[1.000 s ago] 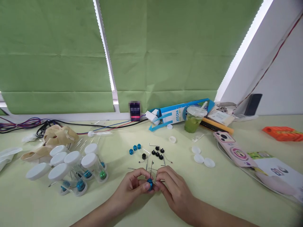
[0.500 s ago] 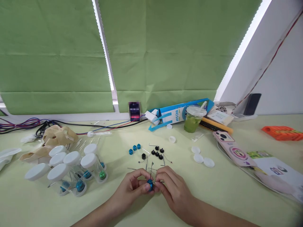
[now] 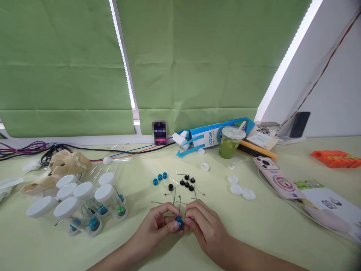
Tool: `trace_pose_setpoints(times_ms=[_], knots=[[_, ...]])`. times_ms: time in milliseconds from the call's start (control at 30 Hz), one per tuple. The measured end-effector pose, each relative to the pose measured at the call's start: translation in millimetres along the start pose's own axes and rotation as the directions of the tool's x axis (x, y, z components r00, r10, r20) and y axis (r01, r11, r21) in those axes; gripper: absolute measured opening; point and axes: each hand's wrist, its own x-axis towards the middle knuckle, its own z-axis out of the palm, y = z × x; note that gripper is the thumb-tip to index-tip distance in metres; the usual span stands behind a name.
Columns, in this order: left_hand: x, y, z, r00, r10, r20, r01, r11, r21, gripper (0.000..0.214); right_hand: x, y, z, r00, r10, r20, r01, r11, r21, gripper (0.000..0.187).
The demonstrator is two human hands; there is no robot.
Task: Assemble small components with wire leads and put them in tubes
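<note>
My left hand is closed, its thumb and fingers pinching a small blue metallic knob-like part. From the top of that part a thin metal rod stands upright, with a small green tip. Against the right side of the blue part, my right hand has its fingertips pressed together on a thin metal rod, mostly hidden by the fingers. Just beyond the hands lie several thin bent rods, a black round part and several black knob-like parts. A few blue knob-like parts sit farther left.
Several clear jars with white lids stand at left, some holding blue or green parts. Loose white caps lie to the right. Behind are a cup of green drink, a blue-and-white bag and cables. A pink phone rests at right.
The rod in my right hand, which stuck out to the right past the fingers, is now mostly hidden. The upright rod's green tip has turned slightly. Both hands stay in place.
</note>
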Motion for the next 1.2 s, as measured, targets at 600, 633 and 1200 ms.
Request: trace_pose_setpoints(times_ms=[600,633,1200], knots=[[0.4,2.4,2.5,1.000,0.022,0.006,-0.022,0.998,0.067,0.007,-3.1,1.1,1.8,0.999,-0.027,-0.030,0.027,0.999,-0.020,0.012],[0.6,2.0,2.3,1.000,0.030,0.001,-0.030,0.996,0.083,0.006,-3.7,1.5,2.2,1.000,-0.015,-0.027,0.014,1.000,-0.026,0.013],[-4.5,4.3,-5.9,0.928,0.371,0.042,-0.294,0.658,0.694,0.022,-1.7,0.6,-2.8,0.962,0.257,0.092,-0.273,0.916,0.295,0.013]])
